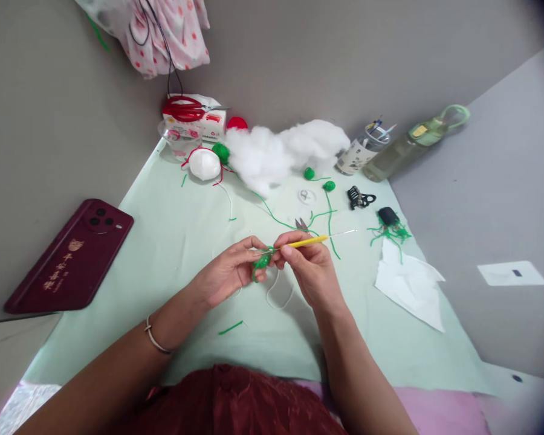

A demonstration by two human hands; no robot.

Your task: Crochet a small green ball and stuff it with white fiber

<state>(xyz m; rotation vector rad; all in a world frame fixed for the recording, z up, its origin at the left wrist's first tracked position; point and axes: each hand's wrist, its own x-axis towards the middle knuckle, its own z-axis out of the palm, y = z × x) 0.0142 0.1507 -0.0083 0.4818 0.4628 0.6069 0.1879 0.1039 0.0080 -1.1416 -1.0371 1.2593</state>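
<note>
Between the fingers of my left hand (230,269) is a small green crocheted piece (263,260), pinched near its upper edge. My right hand (312,266) grips a crochet hook (309,241) with a yellow handle and thin metal ends. One metal end points left and meets the green piece; the other sticks out to the right. My hands are close together over the table's middle. A white strand (278,307) loops below them. Just behind my right hand, small scissors (301,223) show only their blade tips. My fingers hide part of the green piece.
White stuffing (285,151) lies at the back, near green yarn balls (220,153) and a white ball (204,164). Red scissors (184,109) rest on a tissue pack. At right stand a pen cup (358,154), a bottle (403,145) and a claw clip (359,198). A phone (72,257) is left.
</note>
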